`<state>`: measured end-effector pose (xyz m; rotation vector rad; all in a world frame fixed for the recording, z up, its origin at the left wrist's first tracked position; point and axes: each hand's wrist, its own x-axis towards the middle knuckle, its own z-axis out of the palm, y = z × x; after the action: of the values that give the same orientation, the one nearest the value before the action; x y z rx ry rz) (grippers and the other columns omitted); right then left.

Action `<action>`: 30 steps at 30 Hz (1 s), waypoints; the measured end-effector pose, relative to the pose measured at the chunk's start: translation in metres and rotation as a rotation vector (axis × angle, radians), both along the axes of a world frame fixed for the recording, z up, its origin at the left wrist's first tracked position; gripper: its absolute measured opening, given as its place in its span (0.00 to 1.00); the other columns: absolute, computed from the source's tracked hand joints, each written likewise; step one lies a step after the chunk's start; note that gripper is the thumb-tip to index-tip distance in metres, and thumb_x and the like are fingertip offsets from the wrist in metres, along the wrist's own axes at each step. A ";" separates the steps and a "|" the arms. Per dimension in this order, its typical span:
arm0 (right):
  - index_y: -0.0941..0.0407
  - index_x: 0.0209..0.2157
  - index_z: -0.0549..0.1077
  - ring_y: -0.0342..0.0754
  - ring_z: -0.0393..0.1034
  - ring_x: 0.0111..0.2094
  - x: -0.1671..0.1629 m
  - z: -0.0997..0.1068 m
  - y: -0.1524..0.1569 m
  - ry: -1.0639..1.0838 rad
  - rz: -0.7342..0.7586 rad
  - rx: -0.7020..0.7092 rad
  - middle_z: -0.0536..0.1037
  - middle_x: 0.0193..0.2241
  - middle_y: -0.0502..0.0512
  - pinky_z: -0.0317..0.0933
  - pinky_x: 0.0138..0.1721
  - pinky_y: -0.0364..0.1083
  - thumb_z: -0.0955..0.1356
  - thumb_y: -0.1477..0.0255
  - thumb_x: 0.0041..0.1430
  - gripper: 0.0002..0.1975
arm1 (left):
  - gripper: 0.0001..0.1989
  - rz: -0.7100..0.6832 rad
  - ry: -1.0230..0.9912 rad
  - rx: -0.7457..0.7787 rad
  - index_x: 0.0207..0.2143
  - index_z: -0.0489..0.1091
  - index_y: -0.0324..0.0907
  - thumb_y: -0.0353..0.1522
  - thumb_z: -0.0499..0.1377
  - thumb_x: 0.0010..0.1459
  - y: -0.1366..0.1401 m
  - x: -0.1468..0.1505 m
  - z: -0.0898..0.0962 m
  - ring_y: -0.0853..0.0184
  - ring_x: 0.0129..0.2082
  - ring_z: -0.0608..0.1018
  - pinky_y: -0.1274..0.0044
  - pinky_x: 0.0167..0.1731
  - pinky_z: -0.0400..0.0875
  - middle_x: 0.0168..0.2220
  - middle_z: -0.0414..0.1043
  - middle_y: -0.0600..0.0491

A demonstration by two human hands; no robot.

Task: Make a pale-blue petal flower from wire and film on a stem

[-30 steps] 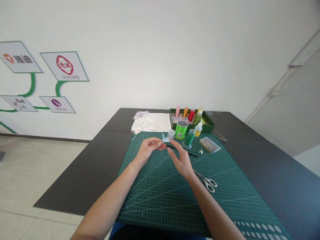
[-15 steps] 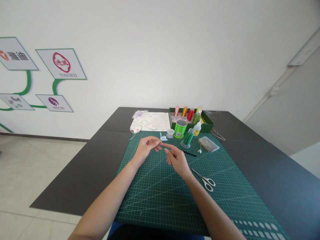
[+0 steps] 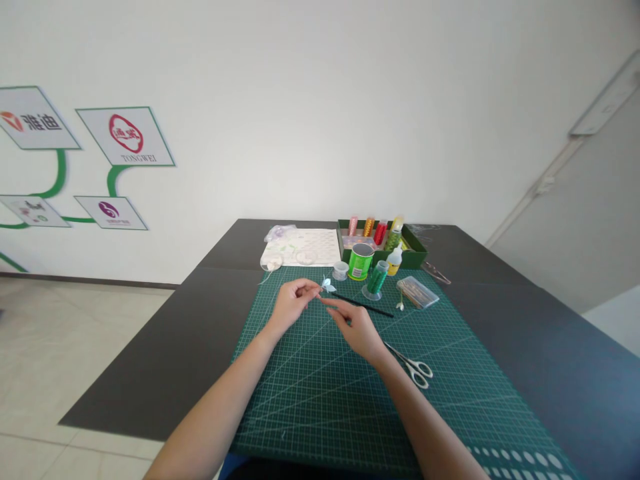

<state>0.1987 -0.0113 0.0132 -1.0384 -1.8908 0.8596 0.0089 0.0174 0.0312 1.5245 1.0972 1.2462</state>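
A small pale blue flower point(image 3: 328, 285) shows just beyond the fingertips of my left hand point(image 3: 293, 305). Thumb and forefinger there are pinched together on its stem, which they mostly hide. My right hand point(image 3: 353, 323) is close by on the right, its forefinger stretched toward the left fingertips and its thumb a little apart below. Nothing can be made out between them. Behind that hand, a thin black stick point(image 3: 370, 307) lies on the green cutting mat point(image 3: 310, 393). White-handled scissors point(image 3: 417, 372) lie beside my right forearm.
Past the hands stand a green can point(image 3: 360, 265), a small clear tub point(image 3: 341, 270), a green thread spool point(image 3: 377, 279) and a glue bottle point(image 3: 394, 261). A clear case point(image 3: 418, 292) and white bud point(image 3: 400, 307) lie right. Behind are a box point(image 3: 414, 259) of spools and white sheets point(image 3: 320, 243).
My right hand has shifted slightly down, its thumb and forefinger further apart. The flower has turned and sits a little lower. More of the black stick shows. The whole view has tilted slightly.
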 end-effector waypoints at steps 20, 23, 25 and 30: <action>0.57 0.56 0.77 0.46 0.73 0.25 0.005 0.025 -0.012 -0.208 0.031 0.112 0.85 0.36 0.58 0.62 0.30 0.44 0.61 0.69 0.70 0.20 | 0.07 0.113 0.475 0.395 0.32 0.75 0.40 0.26 0.59 0.63 -0.011 0.001 0.016 0.71 0.26 0.71 0.79 0.30 0.63 0.28 0.73 0.55; 0.58 0.53 0.80 0.43 0.63 0.21 0.012 0.055 -0.013 -0.198 0.085 0.035 0.81 0.26 0.53 0.56 0.25 0.42 0.63 0.69 0.69 0.19 | 0.06 0.076 0.498 0.448 0.33 0.76 0.40 0.25 0.59 0.63 -0.009 0.002 0.031 0.71 0.27 0.71 0.79 0.30 0.63 0.28 0.73 0.54; 0.58 0.51 0.81 0.41 0.57 0.20 0.020 0.079 -0.012 -0.237 0.125 0.016 0.77 0.22 0.51 0.51 0.24 0.42 0.63 0.67 0.69 0.19 | 0.07 0.023 0.512 0.478 0.33 0.76 0.40 0.25 0.59 0.63 -0.007 0.004 0.045 0.71 0.28 0.71 0.79 0.30 0.63 0.30 0.73 0.54; 0.58 0.50 0.81 0.41 0.56 0.21 0.041 0.142 -0.008 -0.313 0.236 0.008 0.73 0.21 0.50 0.49 0.23 0.41 0.65 0.64 0.68 0.18 | 0.07 -0.069 0.577 0.549 0.33 0.75 0.41 0.26 0.59 0.64 -0.007 0.009 0.087 0.69 0.31 0.73 0.77 0.33 0.65 0.30 0.73 0.54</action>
<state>0.2400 -0.0188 0.1549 -1.0026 -2.3142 0.8581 0.0175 0.0105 0.1183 2.4248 1.0825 1.1401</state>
